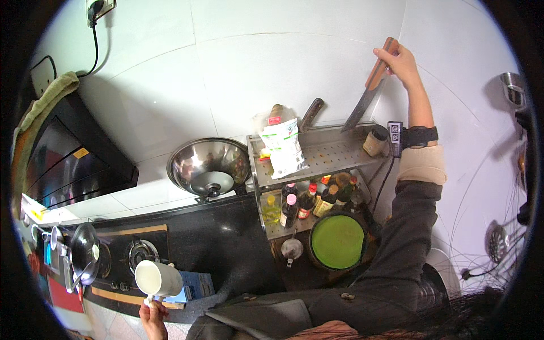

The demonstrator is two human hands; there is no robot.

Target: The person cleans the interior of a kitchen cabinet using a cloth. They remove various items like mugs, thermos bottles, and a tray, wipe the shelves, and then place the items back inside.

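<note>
My right hand [403, 66] is raised at the wall and grips the wooden handle of a kitchen knife [375, 77]. The blade points down, its tip at the back edge of a metal shelf rack [331, 151]; whether it sits in a slot I cannot tell. Another knife, with a dark riveted handle [313, 112], stands at that same edge to the left. At the lower left, my left hand [154, 318] holds a white mug [170, 278] by its handle. The mug is tilted, showing its pale inside, over the front of the black counter.
A white packet [284, 148] and a lidded jar [374, 141] stand on the upper shelf, with several sauce bottles [289, 210] below. Nearby are a green round lid or board [338, 241], a metal pot lid [204, 155], a gas hob [142, 250], a wok [83, 246] and a blue box [199, 284].
</note>
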